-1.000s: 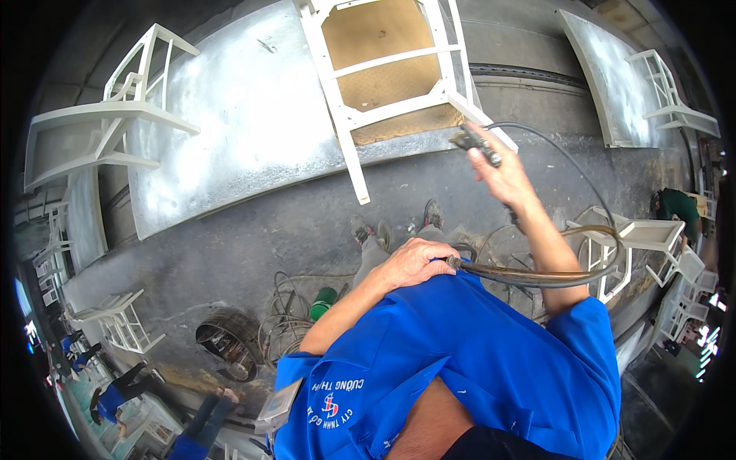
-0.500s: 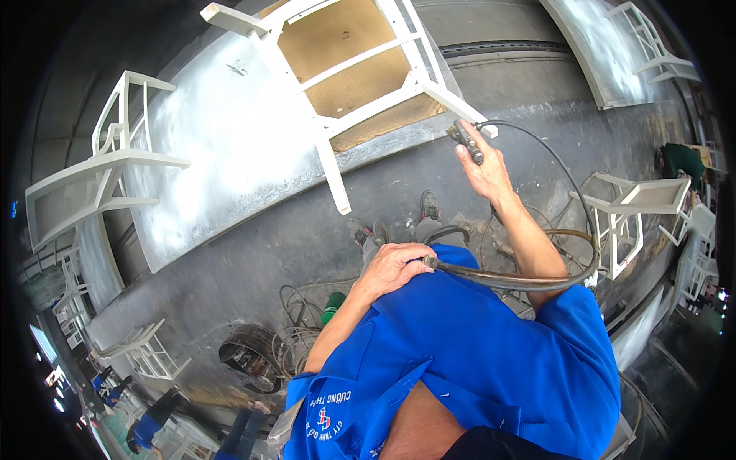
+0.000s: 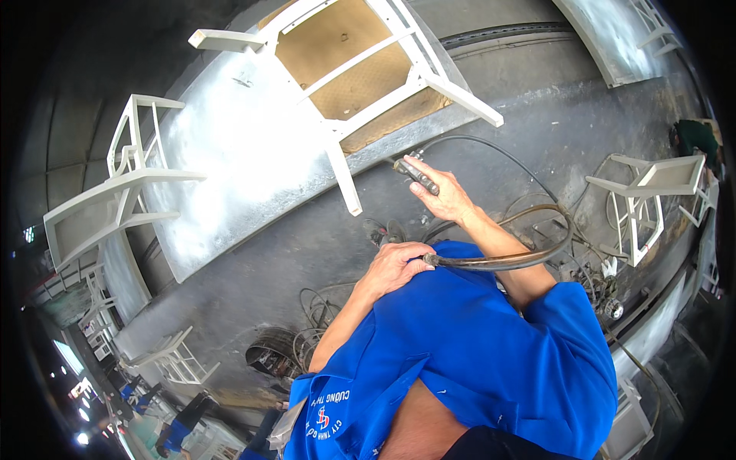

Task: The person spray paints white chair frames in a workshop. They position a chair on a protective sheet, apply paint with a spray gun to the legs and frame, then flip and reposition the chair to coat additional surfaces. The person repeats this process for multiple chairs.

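Observation:
My right hand is wrapped round a small metal spray gun, held just off the near edge of a whitened work table. A dark thin hose runs from the gun in a loop to the right. My left hand is closed at my waist on the metal-fitted end of a brown-black hose; its palm side is hidden. Beyond both hands, a white chair rests overturned on the table, legs pointing out and brown seat underside showing. One of its legs reaches near the gun.
Another white chair stands at the table's left. More white chairs, including one at right, sit around the floor. A dark round drum and coiled hoses lie at lower left. Other people work at the far lower left.
My right hand has moved left and down with the spray gun, away from the chair leg. The view has shifted rightward in the room. My left hand keeps its hold on the hose.

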Motion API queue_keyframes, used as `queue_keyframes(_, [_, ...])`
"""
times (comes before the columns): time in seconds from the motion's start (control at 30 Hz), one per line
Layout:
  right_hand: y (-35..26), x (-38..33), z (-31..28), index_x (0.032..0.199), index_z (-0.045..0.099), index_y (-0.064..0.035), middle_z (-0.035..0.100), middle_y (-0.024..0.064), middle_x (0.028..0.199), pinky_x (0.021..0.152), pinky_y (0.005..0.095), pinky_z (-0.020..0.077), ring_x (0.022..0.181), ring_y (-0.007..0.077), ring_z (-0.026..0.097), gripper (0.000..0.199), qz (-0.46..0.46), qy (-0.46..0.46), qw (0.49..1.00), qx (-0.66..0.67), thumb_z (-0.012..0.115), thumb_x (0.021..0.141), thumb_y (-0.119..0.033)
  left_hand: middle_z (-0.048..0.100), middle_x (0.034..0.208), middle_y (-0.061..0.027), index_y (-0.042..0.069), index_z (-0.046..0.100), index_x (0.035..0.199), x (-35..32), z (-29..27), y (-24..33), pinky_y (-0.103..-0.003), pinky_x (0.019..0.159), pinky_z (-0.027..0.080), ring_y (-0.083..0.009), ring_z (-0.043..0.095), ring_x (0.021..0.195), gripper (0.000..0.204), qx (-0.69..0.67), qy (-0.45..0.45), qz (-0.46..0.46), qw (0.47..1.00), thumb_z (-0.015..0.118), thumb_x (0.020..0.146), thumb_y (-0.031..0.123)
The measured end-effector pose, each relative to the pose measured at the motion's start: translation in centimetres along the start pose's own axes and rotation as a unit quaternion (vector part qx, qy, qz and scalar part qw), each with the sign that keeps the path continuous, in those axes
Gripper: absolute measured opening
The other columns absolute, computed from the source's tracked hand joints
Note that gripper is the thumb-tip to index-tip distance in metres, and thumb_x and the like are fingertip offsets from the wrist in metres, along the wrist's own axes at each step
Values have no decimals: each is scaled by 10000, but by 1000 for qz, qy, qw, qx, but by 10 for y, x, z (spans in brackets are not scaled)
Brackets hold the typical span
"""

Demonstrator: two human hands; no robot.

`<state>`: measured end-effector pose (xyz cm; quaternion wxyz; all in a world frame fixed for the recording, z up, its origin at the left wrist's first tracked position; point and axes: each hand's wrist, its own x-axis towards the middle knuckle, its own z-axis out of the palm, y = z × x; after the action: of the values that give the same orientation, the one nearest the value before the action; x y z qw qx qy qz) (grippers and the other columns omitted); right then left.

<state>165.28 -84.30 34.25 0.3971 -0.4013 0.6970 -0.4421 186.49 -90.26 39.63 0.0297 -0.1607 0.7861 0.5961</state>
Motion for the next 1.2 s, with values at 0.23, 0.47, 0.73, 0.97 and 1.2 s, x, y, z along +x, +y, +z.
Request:
queue_keyframes(0.23, [3,12,-8,1533,501,-188,626,226,1406,1108,424,469,1340,405,572,559,-17,159,987,-28,664,1007,-288,764,1083,-136,24,728,1105,-9,-10,2,-381,872,580,-327,741,990,268,-13,4,0,1000,785,849,78])
queue_keyframes(0.47, [4,12,-55,1537,492,-216,680,246,1299,1051,448,490,1258,435,617,564,46,235,967,-83,645,1005,-324,775,1066,-113,49,744,1102,-3,-13,7,-384,854,585,-302,751,973,253,-46,15,10,999,786,864,124])
queue_keyframes(0.73, [-23,-14,-44,1545,490,-201,636,254,1380,1127,447,447,1344,442,554,573,21,79,994,-71,636,1003,-318,779,993,-100,30,743,1082,5,-17,6,-351,782,581,-255,755,890,225,-62,36,21,997,781,885,131])
queue_keyframes(0.97, [-55,17,-25,1547,490,-191,633,262,1366,1088,436,464,1323,412,570,567,-6,-25,1000,-5,623,1020,-352,779,975,-110,35,746,1094,-1,-20,4,-352,776,582,-270,757,870,232,-61,87,20,994,774,897,153])
queue_keyframes(1.2, [-50,53,-20,1564,478,-231,678,89,825,784,374,553,715,195,639,590,-34,-18,998,42,643,1013,-363,782,1038,-134,44,754,1112,-15,-14,12,-382,797,600,-305,764,923,266,-28,135,-52,989,793,873,157])
